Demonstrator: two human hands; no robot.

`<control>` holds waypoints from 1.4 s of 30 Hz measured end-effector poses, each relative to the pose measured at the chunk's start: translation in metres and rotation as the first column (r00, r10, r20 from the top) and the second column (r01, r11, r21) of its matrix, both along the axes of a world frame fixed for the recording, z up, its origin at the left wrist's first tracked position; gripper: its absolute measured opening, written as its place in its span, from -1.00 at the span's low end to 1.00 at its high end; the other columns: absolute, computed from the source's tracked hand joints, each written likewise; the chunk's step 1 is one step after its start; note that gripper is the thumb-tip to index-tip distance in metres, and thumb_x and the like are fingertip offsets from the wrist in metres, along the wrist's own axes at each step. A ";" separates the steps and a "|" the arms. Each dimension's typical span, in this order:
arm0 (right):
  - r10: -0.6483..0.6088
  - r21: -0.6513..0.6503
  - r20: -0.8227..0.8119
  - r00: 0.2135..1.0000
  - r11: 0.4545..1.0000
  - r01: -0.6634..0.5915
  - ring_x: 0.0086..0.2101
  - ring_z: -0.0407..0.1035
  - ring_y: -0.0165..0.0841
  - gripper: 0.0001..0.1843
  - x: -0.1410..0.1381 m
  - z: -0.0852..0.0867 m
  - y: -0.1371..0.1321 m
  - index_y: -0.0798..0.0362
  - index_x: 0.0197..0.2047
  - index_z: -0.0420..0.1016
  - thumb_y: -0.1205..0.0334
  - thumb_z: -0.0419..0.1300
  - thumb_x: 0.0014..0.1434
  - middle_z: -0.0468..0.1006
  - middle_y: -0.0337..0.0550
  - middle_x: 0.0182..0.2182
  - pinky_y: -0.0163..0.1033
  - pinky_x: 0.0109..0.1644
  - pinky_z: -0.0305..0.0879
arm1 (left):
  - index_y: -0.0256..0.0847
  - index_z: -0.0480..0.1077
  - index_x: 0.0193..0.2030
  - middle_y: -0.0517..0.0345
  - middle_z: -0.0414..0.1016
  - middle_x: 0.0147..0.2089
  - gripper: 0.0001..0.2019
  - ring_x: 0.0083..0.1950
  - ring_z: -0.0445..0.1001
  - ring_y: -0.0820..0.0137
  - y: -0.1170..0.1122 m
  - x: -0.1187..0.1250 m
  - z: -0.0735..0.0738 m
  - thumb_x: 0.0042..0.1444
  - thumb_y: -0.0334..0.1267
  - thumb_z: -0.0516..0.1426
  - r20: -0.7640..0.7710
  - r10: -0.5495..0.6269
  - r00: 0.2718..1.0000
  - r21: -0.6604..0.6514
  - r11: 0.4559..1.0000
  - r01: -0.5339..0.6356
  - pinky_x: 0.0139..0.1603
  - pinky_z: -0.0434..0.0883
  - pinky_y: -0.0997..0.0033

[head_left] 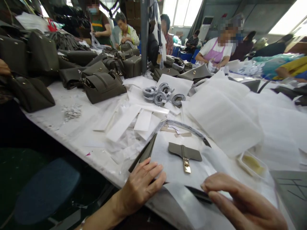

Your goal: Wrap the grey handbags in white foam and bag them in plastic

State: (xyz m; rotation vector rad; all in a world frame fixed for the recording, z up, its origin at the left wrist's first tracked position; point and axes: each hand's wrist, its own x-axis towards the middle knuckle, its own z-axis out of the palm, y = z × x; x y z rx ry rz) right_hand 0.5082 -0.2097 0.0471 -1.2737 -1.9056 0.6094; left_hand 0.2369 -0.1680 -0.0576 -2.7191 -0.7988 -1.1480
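My left hand (141, 185) lies flat with fingers stretched out on white wrapping paper (172, 166) at the table's near edge. My right hand (242, 201) curls over the same paper, its fingertips pressing on a dark grey piece (199, 195) that shows under the sheet. Just beyond the hands lies a grey leather flap with a gold clasp (184, 153). A grey strap (144, 153) runs diagonally beside my left hand.
Stacked white foam sheets (223, 115) fill the right side. Coiled grey straps (158, 94) and white paper strips (129, 121) lie mid-table. Olive handbags (103, 86) crowd the far left. A small tray (251, 163) sits right. Several people work at the back. A blue stool (45, 188) stands below left.
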 end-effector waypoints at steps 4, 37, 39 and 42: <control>0.155 -0.153 0.082 0.984 0.978 -0.141 -0.47 0.50 -0.44 -0.86 -0.007 0.015 0.032 -0.09 -0.37 0.56 0.13 0.25 0.23 0.60 -0.34 -0.47 -0.47 -0.38 0.40 | -0.28 0.48 0.00 -0.01 0.57 0.01 -0.78 0.20 0.44 0.30 -0.009 -0.008 -0.016 0.35 -0.42 0.03 0.025 -0.005 1.000 0.001 1.000 0.005 0.28 0.42 0.12; -0.126 -0.181 0.450 0.884 0.956 0.229 -0.46 0.28 -0.36 -0.85 -0.044 -0.024 0.164 -0.01 -0.40 0.31 0.14 0.13 0.16 0.45 -0.29 -0.51 -0.27 -0.36 0.04 | -0.21 0.47 0.00 0.07 0.57 -0.01 -0.81 0.06 0.50 0.37 0.011 0.033 -0.013 0.33 -0.38 0.07 0.001 -0.050 0.999 0.017 0.999 0.050 0.23 0.44 0.13; -0.141 -0.240 0.415 0.899 0.936 0.258 -0.46 0.29 -0.36 -0.85 -0.039 -0.028 0.154 -0.02 -0.39 0.29 0.12 0.11 0.17 0.47 -0.30 -0.51 -0.26 -0.35 0.04 | -0.20 0.47 0.00 0.07 0.57 0.00 -0.80 0.06 0.50 0.37 0.011 0.032 -0.014 0.33 -0.38 0.06 0.000 -0.044 0.999 0.014 0.999 0.044 0.23 0.44 0.15; -0.109 -0.317 0.371 0.922 0.918 0.236 -0.42 0.32 -0.34 -0.83 -0.036 -0.038 0.144 -0.03 -0.37 0.27 0.11 0.08 0.22 0.48 -0.29 -0.49 -0.25 -0.32 0.06 | -0.19 0.47 0.01 0.08 0.57 0.01 -0.79 0.07 0.49 0.36 0.011 0.032 -0.014 0.34 -0.37 0.05 0.008 -0.038 0.999 0.012 0.999 0.038 0.23 0.43 0.17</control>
